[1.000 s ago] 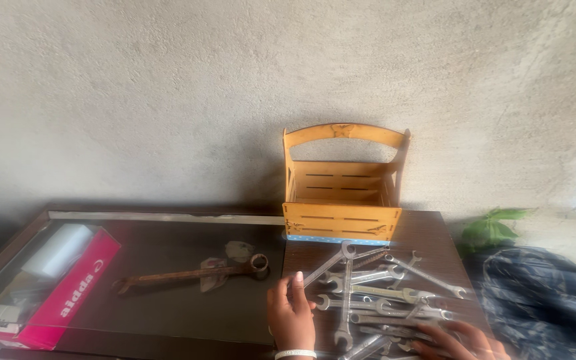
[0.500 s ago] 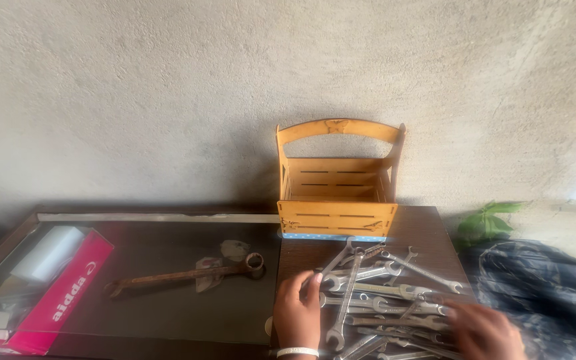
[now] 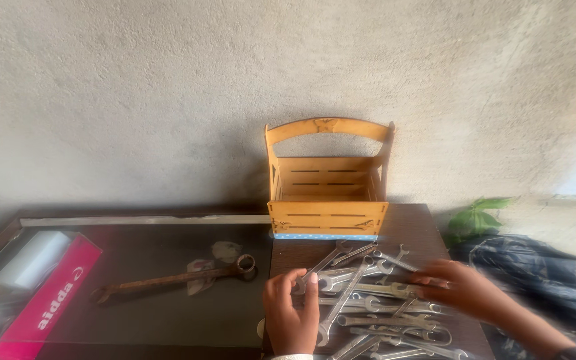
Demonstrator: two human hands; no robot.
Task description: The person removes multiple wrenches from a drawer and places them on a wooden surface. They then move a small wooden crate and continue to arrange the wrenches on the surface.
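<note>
A wooden caddy (image 3: 327,193) with an arched handle stands against the rough plaster wall at the back of a dark table (image 3: 416,223), and everything else is placed from it. Directly in front of the caddy lies a heap of steel wrenches (image 3: 375,300), crossed over one another (open-ended and ring types mixed). The left hand (image 3: 291,313) rests at the heap's near-left edge, in front of the caddy's left corner; its fingertips (image 3: 305,277) press down on the end of one long wrench (image 3: 341,303) that runs diagonally up toward the caddy, the fingers bent and close together, though I cannot tell whether they actually pinch it. The right hand (image 3: 465,290) is blurred, in front and to the right of the caddy, lying flat over the heap's right side with fingers stretched toward the middle; whether it grips anything cannot be told. Left of the caddy, on the glass part of the table, lies a rusty ring wrench (image 3: 178,277), with a pink carton (image 3: 51,297) farther left. A green plant (image 3: 476,220) and a dark patterned cloth (image 3: 541,277) sit to the caddy's right.
</note>
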